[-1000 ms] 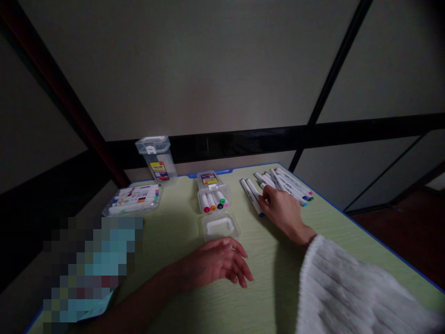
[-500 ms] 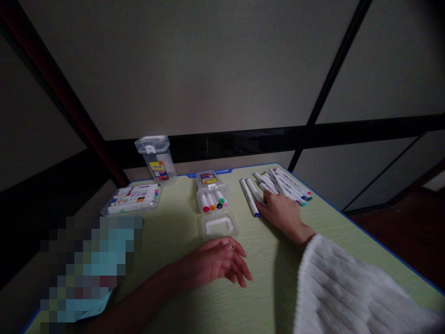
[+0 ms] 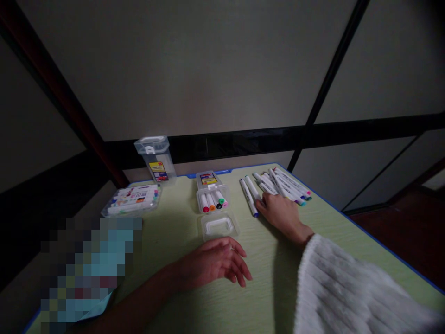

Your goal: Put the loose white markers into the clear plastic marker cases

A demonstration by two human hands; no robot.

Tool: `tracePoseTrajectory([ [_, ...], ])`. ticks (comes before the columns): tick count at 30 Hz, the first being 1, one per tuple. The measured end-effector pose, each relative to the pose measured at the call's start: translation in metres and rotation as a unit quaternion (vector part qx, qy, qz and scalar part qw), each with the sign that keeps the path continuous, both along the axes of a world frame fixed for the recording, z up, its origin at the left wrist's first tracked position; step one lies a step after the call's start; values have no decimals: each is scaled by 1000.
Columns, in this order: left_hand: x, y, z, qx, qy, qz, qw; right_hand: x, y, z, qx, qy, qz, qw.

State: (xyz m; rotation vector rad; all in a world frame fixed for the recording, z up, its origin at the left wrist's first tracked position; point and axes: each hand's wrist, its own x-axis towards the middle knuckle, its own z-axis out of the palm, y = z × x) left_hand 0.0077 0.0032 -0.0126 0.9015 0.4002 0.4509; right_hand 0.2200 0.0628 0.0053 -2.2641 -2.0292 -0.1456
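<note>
My left hand [image 3: 219, 262] hovers over the front middle of the table, its fingers loosely spread and holding nothing. Just beyond it lies a clear plastic box's open lid [image 3: 219, 226]. That box [image 3: 212, 188] lies on its side with several white markers [image 3: 213, 200] inside, their red, orange, black, green and pink ends facing me. To the right, my right hand [image 3: 281, 213] is closed at the near end of a white marker [image 3: 253, 187]; the fingertips are partly hidden. A blue-ended marker [image 3: 249, 197] lies left of it, and a loose pile of markers [image 3: 287, 185] lies beyond the hand.
A clear upright box [image 3: 156, 160] with a yellow label stands at the back left. In front of it lies a flat clear case of markers [image 3: 134, 199]. A blurred-out light blue item [image 3: 104, 264] is at the left edge. A wall [image 3: 208, 69] rises behind the table.
My right hand has shifted very slightly left, and the marker at its fingertips has moved a little with it. My left hand and the boxes have stayed in place.
</note>
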Motion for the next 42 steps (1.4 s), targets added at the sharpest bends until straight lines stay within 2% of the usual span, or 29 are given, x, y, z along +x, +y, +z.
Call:
tracePoseTrajectory([
  [4,1,0,2,-4,4,3,1000,-1,0,1,34,55,7,998],
  [10,2,-1,3,-7,3,8,1000,-4,-4,-3,132,162,105,972],
  [20,1,0,4,-10,10,6,1000,-8,-13,-5,193,233,211,929],
  [23,1,1,4,-11,11,1,1000,-7,-14,-6,242,227,278,901],
  [28,1,1,2,-16,11,2,1000,-8,-14,-7,325,211,404,829],
  [31,1,1,1,-21,12,1,1000,-12,-15,-5,303,226,446,811],
  [36,1,4,0,-23,8,-4,1000,-17,-18,-2,257,224,465,817],
  [42,-4,8,1,-40,-40,-57,997,-18,-20,0,251,191,479,819],
])
